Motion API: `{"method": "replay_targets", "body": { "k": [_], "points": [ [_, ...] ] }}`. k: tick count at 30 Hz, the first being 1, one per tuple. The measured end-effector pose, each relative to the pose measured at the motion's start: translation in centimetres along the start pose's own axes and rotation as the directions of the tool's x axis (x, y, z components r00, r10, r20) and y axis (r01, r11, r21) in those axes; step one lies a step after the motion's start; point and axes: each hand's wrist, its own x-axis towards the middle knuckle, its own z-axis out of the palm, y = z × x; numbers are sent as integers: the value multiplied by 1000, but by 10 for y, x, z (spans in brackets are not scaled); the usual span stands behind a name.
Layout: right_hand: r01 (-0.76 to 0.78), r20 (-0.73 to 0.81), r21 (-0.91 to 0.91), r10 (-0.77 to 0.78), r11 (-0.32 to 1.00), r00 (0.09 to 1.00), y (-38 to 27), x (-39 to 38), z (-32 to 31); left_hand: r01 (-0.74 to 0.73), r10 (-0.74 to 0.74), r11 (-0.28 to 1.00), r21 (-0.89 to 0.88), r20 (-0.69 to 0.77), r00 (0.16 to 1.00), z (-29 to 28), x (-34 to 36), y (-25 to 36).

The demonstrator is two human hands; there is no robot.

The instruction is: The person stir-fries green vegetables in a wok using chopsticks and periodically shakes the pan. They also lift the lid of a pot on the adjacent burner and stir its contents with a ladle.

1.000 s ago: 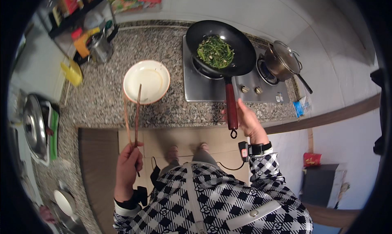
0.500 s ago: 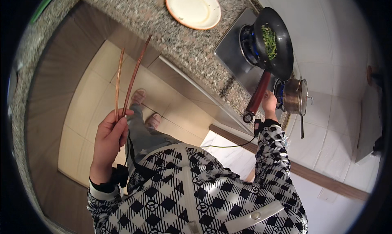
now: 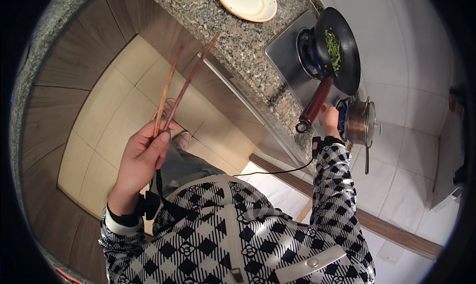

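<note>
My left hand (image 3: 140,160) is closed around a pair of long brown chopsticks (image 3: 191,75), their tips apart and pointing up over the floor and counter edge. My right hand (image 3: 329,117) reaches to the front of the gas stove (image 3: 285,51), close beside the dark red handle of a black wok (image 3: 345,83). Its fingers look curled, but the handle partly hides them and what they grip. Chopped green vegetables (image 3: 332,51) lie in the wok, which sits tilted on a burner with a blue flame.
A covered steel pot (image 3: 358,123) stands on the second burner, which is lit too. An orange-rimmed cream plate (image 3: 248,1) rests on the speckled granite counter (image 3: 198,11). A drawer (image 3: 233,88) with a metal rail runs below the counter. A black cable (image 3: 282,172) hangs from my right wrist.
My left hand and the chopsticks have moved a little right, the chopsticks leaning further right. My right hand stays by the wok handle. The whole view has shifted slightly.
</note>
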Motion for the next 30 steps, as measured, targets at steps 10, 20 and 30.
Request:
{"method": "replay_targets", "body": {
  "k": [10,20,30],
  "points": [
    [55,-10,45,-54,997,998,8,1,6,-2,2,1000,28,-2,1000,6,-11,-13],
    [78,-48,44,-76,996,996,3,-2,2,-1,0,1000,26,9,1000,4,-10,-16],
    [31,-41,50,-29,998,999,-5,-6,-4,5,-6,1000,25,12,1000,-2,-7,-16]
  ]
}}
